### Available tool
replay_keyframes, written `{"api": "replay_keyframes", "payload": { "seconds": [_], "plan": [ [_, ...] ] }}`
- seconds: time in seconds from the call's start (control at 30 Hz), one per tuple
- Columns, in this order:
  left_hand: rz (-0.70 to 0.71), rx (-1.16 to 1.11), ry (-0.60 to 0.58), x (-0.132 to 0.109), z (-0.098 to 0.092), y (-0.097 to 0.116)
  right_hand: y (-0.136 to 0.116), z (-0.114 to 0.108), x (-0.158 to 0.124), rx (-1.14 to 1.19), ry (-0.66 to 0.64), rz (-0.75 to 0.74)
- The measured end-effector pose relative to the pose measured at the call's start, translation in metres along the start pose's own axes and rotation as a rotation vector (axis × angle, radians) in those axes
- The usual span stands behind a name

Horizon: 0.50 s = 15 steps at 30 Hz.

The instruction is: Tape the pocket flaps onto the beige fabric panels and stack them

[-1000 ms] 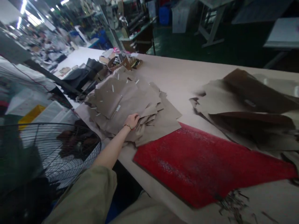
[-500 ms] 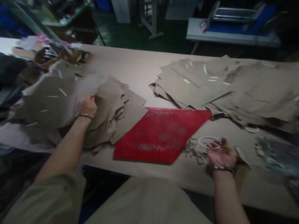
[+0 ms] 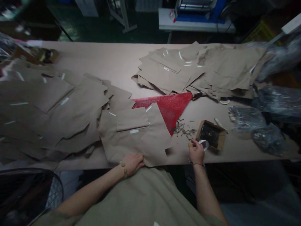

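Note:
A tan fabric panel (image 3: 131, 141) with a pocket and a small white label lies at the table's front, over part of a red board (image 3: 176, 108). My left hand (image 3: 134, 163) is closed on the panel's near edge, fingers together. To the right, my right hand (image 3: 197, 153) has its fingers closed around a white ring (image 3: 204, 145), perhaps a tape roll. Its fingertips are beside a scatter of small metal pieces (image 3: 182, 128); whether they pinch one I cannot tell. A small cardboard box (image 3: 221, 142) with dark contents stands just right of that hand.
Tan fabric panels lie in a stack (image 3: 75, 116) at left and another pile (image 3: 225, 66) at back right. Plastic bags (image 3: 246, 117) sit at the right. A blue machine (image 3: 199, 18) stands on a white table beyond. A black wire-guarded round object (image 3: 30, 191) is lower left.
My left hand has moved from the left stack to the front edge, and a panel now covers much of the red board. My right hand stays near the metal pieces. The view has shifted right.

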State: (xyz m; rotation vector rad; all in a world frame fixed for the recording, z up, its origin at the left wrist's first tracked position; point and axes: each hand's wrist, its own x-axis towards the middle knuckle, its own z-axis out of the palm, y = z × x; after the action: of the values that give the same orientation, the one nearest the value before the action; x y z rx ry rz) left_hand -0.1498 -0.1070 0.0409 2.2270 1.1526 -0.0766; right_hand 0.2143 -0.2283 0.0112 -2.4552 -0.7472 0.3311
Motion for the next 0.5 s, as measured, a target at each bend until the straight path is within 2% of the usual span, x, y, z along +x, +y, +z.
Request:
{"api": "replay_keyframes", "payload": {
  "seconds": [0.1, 0.2, 0.27, 0.37, 0.5],
  "plan": [
    [-0.072, 0.05, 0.003, 0.026, -0.019, -0.014, -0.002, 0.007, -0.003, -0.069, -0.05, -0.006],
    [-0.411, 0.147, 0.053, 0.077, -0.043, -0.026, -0.002, 0.012, -0.003, -0.105, -0.065, 0.033],
    [-0.534, 0.18, 0.031, 0.107, -0.049, -0.026, -0.001, 0.013, -0.005, -0.111, -0.041, 0.067],
    [-0.51, 0.222, 0.01, 0.134, -0.041, -0.013, 0.003, 0.01, -0.009, -0.117, -0.018, 0.066],
    [-0.399, 0.241, 0.031, 0.147, -0.019, 0.012, 0.016, 0.002, -0.01, -0.135, 0.026, 0.058]
  ]
}}
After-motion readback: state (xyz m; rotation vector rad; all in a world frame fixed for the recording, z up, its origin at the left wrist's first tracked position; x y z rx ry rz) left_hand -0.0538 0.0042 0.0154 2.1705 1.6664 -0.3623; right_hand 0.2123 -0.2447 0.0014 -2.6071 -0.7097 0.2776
